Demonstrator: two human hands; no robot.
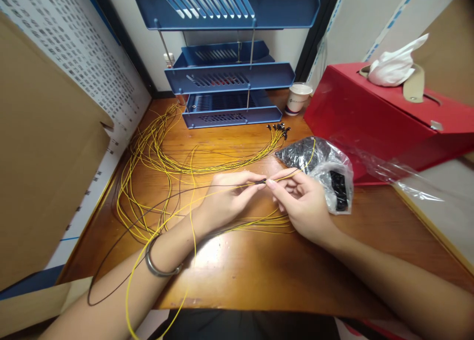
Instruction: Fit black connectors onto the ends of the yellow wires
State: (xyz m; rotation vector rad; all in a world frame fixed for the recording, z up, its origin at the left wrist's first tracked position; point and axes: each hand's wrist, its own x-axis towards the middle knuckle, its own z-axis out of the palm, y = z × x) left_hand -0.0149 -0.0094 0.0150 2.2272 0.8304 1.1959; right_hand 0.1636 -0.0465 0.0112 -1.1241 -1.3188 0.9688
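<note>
"Handling a small black piece [261,181] on thin wires [128,300] looks like the step in hand. Where is it?"

"Above the table [240,276], between the two hands. The left hand [229,197] pinches it at one end, thumb against finger; the right hand [303,202] pinches at the other, fingertips nearly meeting. Whether the right fingers grip the piece or the wire just beside it, I can't tell."

"What does the next move call for?"

"A fine, steady pinch from both sides, I'd judge, and care that the slack doesn't snag."

"And the materials?"

"The wires are slim, yellow and dark, springing into loose loops. Behind the hands, a wire bundle [200,171] curves towards a cluster of dark tips [285,130]. The plastic bag [318,157] is crinkled and see-through, with black contents. The wood is glossy; beyond stand slotted blue trays [229,78] and an angular red box [348,113]."
</note>
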